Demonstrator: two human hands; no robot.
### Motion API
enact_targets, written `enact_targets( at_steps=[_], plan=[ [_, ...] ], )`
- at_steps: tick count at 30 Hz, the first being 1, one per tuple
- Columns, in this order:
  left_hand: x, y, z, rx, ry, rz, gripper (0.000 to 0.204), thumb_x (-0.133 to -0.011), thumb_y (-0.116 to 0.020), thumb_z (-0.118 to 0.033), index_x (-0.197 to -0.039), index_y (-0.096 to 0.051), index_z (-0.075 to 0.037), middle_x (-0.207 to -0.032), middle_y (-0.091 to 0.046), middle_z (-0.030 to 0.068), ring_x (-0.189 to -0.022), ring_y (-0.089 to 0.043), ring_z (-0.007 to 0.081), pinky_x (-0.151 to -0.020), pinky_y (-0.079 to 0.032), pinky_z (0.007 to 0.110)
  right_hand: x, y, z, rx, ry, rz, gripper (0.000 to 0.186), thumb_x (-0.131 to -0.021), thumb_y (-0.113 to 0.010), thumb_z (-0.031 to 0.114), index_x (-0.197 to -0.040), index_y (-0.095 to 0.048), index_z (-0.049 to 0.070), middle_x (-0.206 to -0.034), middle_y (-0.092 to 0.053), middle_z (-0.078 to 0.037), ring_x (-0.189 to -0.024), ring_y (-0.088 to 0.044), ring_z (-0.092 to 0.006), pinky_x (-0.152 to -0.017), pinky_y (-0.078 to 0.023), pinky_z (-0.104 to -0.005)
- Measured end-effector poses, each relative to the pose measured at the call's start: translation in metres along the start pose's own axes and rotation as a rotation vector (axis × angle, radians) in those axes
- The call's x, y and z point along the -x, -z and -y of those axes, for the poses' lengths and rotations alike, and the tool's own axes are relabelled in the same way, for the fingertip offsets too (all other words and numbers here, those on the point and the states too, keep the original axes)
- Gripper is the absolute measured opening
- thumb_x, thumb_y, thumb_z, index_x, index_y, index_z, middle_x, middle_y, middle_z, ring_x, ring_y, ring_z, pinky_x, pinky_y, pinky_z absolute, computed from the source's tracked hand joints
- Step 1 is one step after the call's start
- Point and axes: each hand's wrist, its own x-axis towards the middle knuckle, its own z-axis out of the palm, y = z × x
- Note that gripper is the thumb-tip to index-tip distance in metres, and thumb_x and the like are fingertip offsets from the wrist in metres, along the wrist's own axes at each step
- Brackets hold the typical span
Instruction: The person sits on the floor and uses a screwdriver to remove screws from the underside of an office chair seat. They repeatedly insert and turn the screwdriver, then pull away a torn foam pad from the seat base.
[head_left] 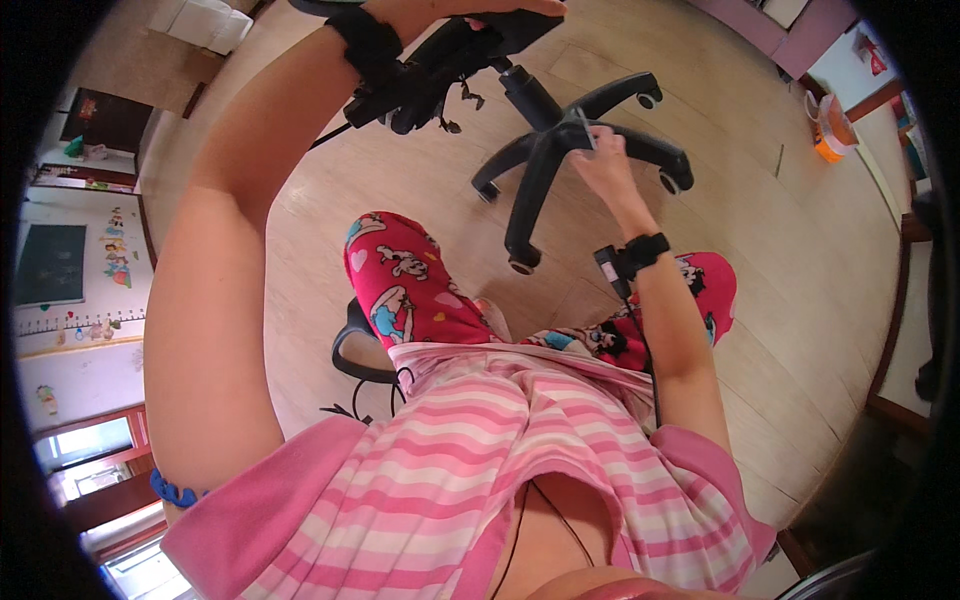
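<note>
Resting at the seat [527, 34], the left hand [490, 7] is cut off by the view, so can't tell if it's gripping. Well apart, the right hand [605, 168] pinches a thin strip [586, 127] by the chair base [545, 163]. If the left slips, casters [521, 266] beneath could roll, jolting that strip loose.

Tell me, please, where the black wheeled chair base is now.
In the head view, the chair base is on the floor, upper right of centre, by the right hand.
</note>
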Motion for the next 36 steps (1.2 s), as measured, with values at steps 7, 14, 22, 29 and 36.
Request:
enact_targets(
  at_steps=[7, 14, 22, 29, 36],
  plan=[
    [0.023, 0.024, 0.038, 0.356, 0.186, -0.021, 0.042, -0.081, -0.073, -0.048, -0.092, -0.072, -0.007, -0.073, -0.066, 0.0007, -0.058, -0.058, 0.0125, -0.049, -0.041, 0.027, 0.0, 0.026, 0.004, 0.058, -0.109, 0.314, 0.064, -0.075, -0.073, 0.054, -0.096, -0.061, -0.006, -0.081, -0.064, -0.022, -0.071, -0.065, -0.035, -0.065, -0.052, -0.0424],
    [0.032, 0.03, 0.084, 0.569, 0.157, -0.023, 0.038, -0.085, -0.07, -0.045, -0.096, -0.072, -0.009, -0.079, -0.069, -0.0001, -0.061, -0.062, 0.0095, -0.049, -0.042, 0.023, 0.035, -0.016, 0.025, 0.125, -0.085, 0.761, 0.062, -0.063, -0.077, 0.053, -0.069, -0.062, -0.007, -0.055, -0.055, -0.013, -0.045, -0.054, -0.0243, -0.044, -0.041, -0.0352],
    [0.047, 0.023, 0.159, 0.652, 0.257, -0.098, 0.033, -0.091, -0.065, -0.039, -0.098, -0.072, -0.007, -0.084, -0.07, 0.0, -0.069, -0.063, 0.0082, -0.059, -0.047, 0.022, 0.01, -0.003, 0.026, 0.164, -0.172, 0.765, 0.045, -0.064, -0.075, 0.035, -0.07, -0.061, -0.008, -0.061, -0.059, -0.013, -0.05, -0.058, -0.0203, -0.044, -0.042, -0.0338],
    [0.094, -0.028, 0.233, 0.996, 0.381, -0.21, 0.033, -0.095, -0.061, -0.033, -0.104, -0.071, -0.004, -0.088, -0.07, -0.0008, -0.077, -0.062, 0.0077, -0.07, -0.048, 0.022, -0.015, -0.019, 0.02, 0.469, 0.026, 0.782, 0.056, -0.059, -0.076, 0.037, -0.082, -0.061, -0.012, -0.078, -0.067, -0.022, -0.072, -0.068, -0.0346, -0.064, -0.053, -0.0394],
    [0.075, -0.06, 0.289, 1.008, 0.335, -0.189, 0.033, -0.095, -0.062, -0.035, -0.099, -0.072, -0.003, -0.084, -0.069, -0.0001, -0.071, -0.061, 0.0085, -0.063, -0.047, 0.022, -0.029, -0.037, 0.004, 0.586, 0.132, 0.729, 0.068, -0.065, -0.077, 0.036, -0.105, -0.053, -0.013, -0.089, -0.066, -0.029, -0.086, -0.068, -0.0399, -0.075, -0.054, -0.042]
  ],
)
